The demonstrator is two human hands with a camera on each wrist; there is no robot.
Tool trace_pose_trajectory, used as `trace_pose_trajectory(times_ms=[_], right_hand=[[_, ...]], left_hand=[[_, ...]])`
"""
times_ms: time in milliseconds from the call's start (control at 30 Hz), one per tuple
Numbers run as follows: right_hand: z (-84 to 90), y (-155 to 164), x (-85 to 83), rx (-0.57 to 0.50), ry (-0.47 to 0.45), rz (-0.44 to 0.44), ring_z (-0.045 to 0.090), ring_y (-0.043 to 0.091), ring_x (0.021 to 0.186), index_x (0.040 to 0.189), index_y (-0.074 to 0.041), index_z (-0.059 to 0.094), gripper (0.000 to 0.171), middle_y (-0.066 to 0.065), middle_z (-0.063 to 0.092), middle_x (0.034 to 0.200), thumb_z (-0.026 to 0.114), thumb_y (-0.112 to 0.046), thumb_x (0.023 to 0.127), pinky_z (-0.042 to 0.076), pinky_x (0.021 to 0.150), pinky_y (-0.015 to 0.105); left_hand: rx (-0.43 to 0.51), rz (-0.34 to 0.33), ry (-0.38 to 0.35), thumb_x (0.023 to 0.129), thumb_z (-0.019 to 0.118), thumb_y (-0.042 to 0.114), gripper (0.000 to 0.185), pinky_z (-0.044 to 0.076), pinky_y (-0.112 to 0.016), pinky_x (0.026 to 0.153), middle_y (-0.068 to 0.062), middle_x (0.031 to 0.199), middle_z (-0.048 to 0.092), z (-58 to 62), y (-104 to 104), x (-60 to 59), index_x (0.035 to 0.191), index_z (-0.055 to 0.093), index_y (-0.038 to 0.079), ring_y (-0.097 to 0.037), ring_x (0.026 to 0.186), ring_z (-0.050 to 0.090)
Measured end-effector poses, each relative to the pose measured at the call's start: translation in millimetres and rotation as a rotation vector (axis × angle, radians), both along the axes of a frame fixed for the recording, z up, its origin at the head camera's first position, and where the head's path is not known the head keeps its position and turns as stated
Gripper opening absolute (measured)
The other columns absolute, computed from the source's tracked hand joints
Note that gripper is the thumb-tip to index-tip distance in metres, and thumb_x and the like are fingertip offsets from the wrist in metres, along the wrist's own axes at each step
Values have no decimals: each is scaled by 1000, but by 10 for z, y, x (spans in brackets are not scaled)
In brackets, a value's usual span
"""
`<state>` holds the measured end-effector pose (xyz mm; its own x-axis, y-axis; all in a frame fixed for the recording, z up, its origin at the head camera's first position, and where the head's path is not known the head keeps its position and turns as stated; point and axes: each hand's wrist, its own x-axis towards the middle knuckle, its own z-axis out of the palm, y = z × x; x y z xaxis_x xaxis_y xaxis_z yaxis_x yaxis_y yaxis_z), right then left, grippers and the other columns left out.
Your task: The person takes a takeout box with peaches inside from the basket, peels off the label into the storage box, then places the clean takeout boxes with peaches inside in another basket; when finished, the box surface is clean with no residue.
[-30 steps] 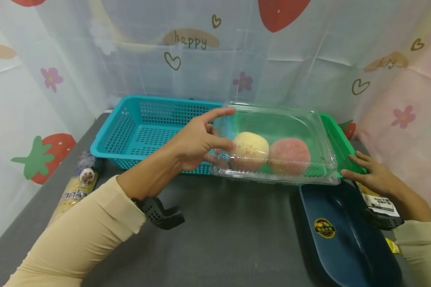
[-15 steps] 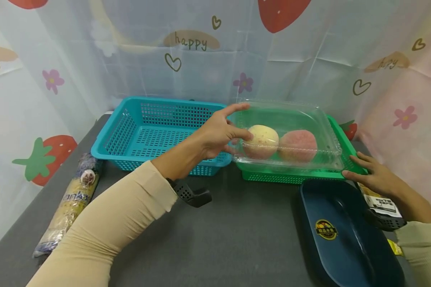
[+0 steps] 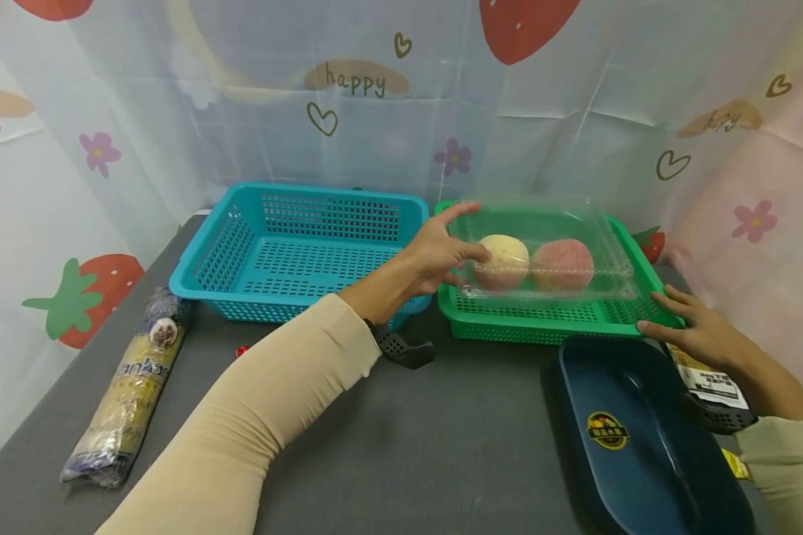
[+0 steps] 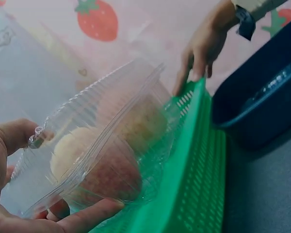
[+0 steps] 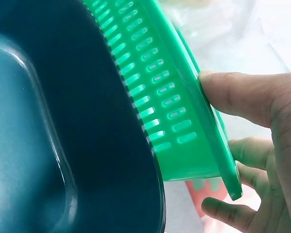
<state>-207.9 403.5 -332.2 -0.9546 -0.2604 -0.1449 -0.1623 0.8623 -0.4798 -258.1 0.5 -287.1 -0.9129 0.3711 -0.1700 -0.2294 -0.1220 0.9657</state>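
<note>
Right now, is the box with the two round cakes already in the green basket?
Almost. The clear plastic box with its yellow and pink buns is over the green basket, partly inside it. The left hand grips its left end, so it is not let go. The right hand touches the basket's right corner. The wrapped noodle pack and the dark blue tray lie outside, and the blue basket holds nothing.

A clear clamshell box point(image 3: 549, 253) holding two round buns sits level inside the green basket point(image 3: 549, 321).
</note>
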Motion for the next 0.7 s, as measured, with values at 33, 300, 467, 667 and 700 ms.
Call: trace_pose_trajectory(times_ms=[33,300,467,667,700], right_hand=[[0,2,2,-3,1,1,0,64,131,150,8,14,81,32,-3,154,54,-40,97,13,90,80],[8,18,-2,4,20,16,0,63,131,149,9,15,79,34,-2,153,55,-36,97,13,92,79],[19,13,10,-2,15,10,-1,63,131,148,9,14,79,34,-2,152,55,-35,97,13,92,78],[25,6,18,2,12,9,-1,63,131,149,8,15,79,33,-3,153,55,-35,97,12,92,79],[27,4,16,2,11,10,0,63,132,149,8,15,79,33,-3,153,55,-36,96,12,92,79]], left_hand=[[-6,-1,-4,81,68,-11,78,54,-45,58,-9,153,24,-25,19,-18,140,46,35,-50,131,33],[-82,1,-13,82,69,-9,79,54,-47,61,-13,153,25,-207,120,-110,144,44,35,-47,128,39],[-119,-18,4,81,70,-8,82,47,-41,48,-16,150,28,-245,238,-131,147,40,33,-24,79,50],[-156,-5,-17,82,69,-8,81,36,-39,44,-12,147,31,-296,357,-152,147,41,32,-15,46,21],[-164,-4,-22,83,69,-8,80,34,-39,44,-11,146,32,-304,368,-158,147,41,32,-15,45,19]])
